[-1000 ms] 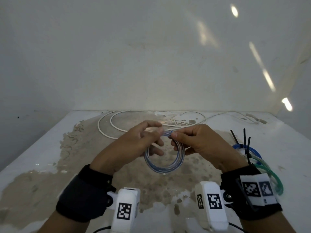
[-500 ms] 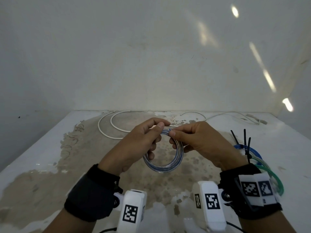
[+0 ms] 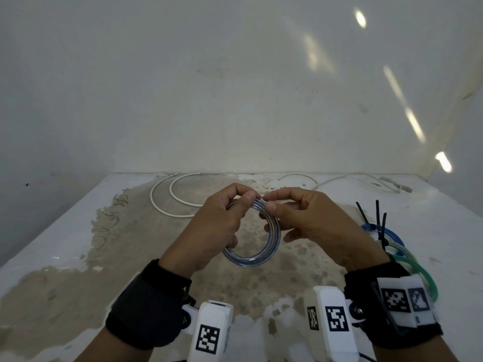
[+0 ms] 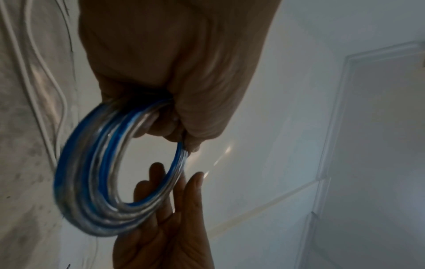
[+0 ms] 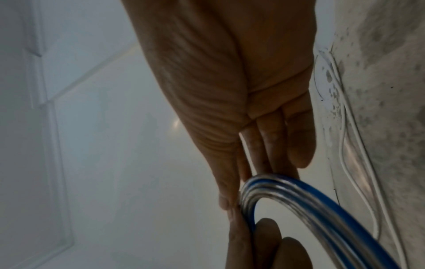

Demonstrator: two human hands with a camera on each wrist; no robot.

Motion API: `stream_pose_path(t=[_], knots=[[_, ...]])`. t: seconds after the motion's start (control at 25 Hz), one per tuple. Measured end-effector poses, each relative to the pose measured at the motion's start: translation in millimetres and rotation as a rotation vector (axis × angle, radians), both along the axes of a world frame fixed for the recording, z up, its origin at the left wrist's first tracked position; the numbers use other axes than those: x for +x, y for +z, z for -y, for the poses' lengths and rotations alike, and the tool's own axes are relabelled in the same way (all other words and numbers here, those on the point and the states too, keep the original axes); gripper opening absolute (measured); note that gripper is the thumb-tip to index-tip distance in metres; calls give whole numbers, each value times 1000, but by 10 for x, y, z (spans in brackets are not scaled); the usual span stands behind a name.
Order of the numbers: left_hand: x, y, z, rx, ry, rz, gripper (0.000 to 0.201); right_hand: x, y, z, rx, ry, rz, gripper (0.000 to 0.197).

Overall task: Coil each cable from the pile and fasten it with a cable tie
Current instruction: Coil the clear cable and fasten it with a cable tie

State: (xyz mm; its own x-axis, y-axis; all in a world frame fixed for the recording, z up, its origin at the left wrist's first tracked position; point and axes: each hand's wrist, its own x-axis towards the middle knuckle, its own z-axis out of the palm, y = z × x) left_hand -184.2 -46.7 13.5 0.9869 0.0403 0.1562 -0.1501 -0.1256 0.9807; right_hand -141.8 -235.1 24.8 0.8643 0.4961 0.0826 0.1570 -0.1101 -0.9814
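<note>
A clear cable with a blue stripe is wound into a small coil [image 3: 257, 253], held upright above the table between both hands. My left hand [image 3: 222, 223] has its fingers curled round the coil's left side, thumb and forefinger pinching the top. My right hand [image 3: 300, 218] pinches the top of the coil from the right, its other fingers reaching through the ring. In the left wrist view the coil [image 4: 92, 191] hangs below the curled left hand. The right wrist view shows the coil [image 5: 299, 200] pinched at my right fingertips [image 5: 226, 202].
A loose white cable [image 3: 167, 202] loops across the far side of the stained white table [image 3: 78, 231]. At the right lie tied coils, one blue [image 3: 392, 235] and one green [image 3: 415, 267], with black cable ties [image 3: 377, 218] sticking up. White walls close in behind.
Both hands have lifted the coil a little and drawn closer at its top. The left fingers have curled further round the coil.
</note>
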Motion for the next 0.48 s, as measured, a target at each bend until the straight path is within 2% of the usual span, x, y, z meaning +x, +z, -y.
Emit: stream_pose_path(t=[0.08,0.2,0.24,0.36,0.4,0.48], knots=[[15,-8,-9,18,22,11,19,-13,-47,-2,-66,43,-21,23],[42,22,9,5,46,-7,21,-19,-114,-37,-79,-9,-2,16],[57,39,-3,-85,40,-46,25,-12,-127,-37,-46,-43,-15,16],[42,29,-168,-482,-94,-226,58,25,-143,2,110,-146,-97,18],[5,5,-228,-539,-153,-261,63,38,-143,21,156,-173,-116,18],[-81,-68,-276,-503,-235,-265,55,47,-142,34,221,-201,-137,18]])
